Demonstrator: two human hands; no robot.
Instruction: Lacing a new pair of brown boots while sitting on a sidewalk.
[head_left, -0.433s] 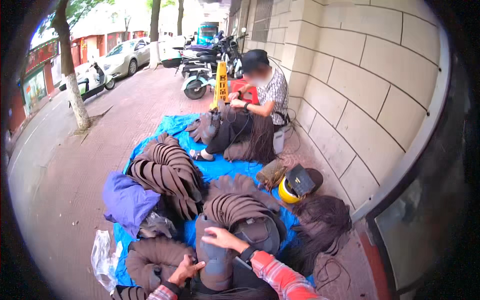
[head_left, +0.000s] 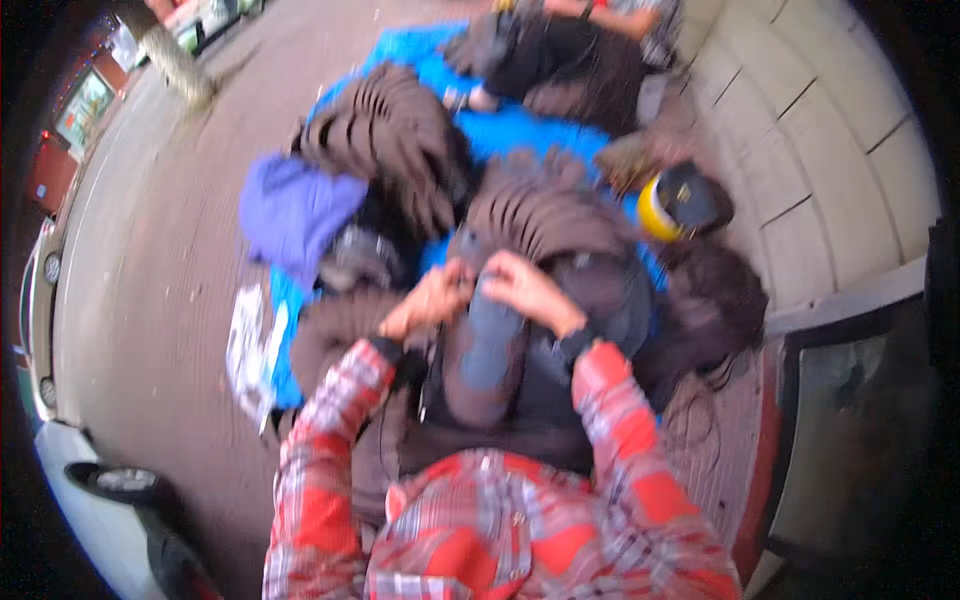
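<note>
A long brown padded piece with rounded ends and a grey-blue patch lies lengthwise across my lap. My left hand is closed at its far end, with bent fingers around the edge. Close beside it, my right hand pinches the same end from the right. Motion blur hides the fingertips and anything small between them. Just beyond my hands is a row of similar brown pieces, nested tightly together.
A blue tarp carries another brown stack and a purple cloth bundle. Clear plastic lies at left. Dark cords and a yellow-and-black round object lie near the wall. A co-worker sits at the far end.
My view has tilted down. My left hand has moved from the piece's near left side to its far end, and my right hand now pinches there instead of lying spread on top.
</note>
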